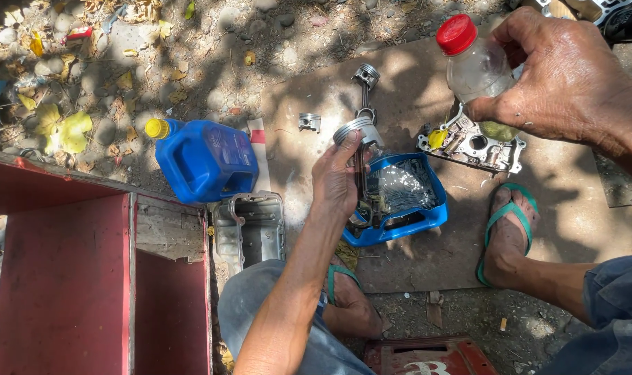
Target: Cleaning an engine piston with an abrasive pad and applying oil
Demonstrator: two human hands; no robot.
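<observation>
Metal piston gripped in the left hand over a blue tray.
Right hand grasps a red-capped plastic bottle; uncapping looks needed before oiling.

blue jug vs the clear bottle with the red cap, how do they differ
The blue jug is opaque, boxy and yellow-capped; the clear bottle is see-through, round and red-capped. The jug lies on its side on the ground, untouched; the bottle is held up in the right hand. The jug looks much the larger. The left hand holds a piston, not either container. Both are capped.
</observation>
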